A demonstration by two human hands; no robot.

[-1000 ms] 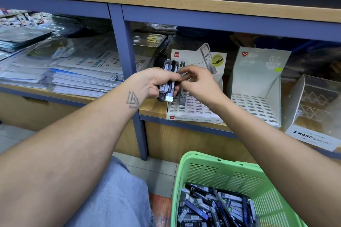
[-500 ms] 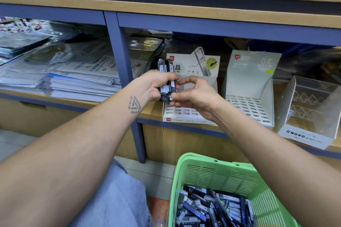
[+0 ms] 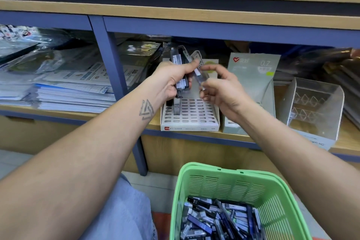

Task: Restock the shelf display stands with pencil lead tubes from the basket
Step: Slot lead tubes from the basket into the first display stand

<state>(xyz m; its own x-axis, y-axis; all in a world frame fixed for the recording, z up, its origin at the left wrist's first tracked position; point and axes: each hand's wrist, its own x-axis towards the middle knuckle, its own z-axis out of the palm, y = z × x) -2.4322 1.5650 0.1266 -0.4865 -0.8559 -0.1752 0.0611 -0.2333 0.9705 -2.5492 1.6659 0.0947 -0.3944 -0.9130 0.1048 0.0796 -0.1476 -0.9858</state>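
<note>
Basket (image 3: 224, 181) on floor before shelf (image 3: 194, 134); slotted stand (image 3: 190, 117) on shelf, seemingly one tube (image 3: 176, 106) in it.

In my left hand (image 3: 171, 82) I hold a bunch of lead tubes (image 3: 180, 68) of glossy dark and clear plastic; my right hand (image 3: 220, 87) pinches one clear, shiny tube (image 3: 199, 73). Behind them the white display stand (image 3: 191, 117) looks like matt card with a slotted face. The shelf (image 3: 214, 21) is pale wood grain with matt blue painted framing. At lower centre the green basket (image 3: 229, 183) is smooth slotted plastic. At the left lie paper stacks (image 3: 74, 97) under glossy film.
</note>
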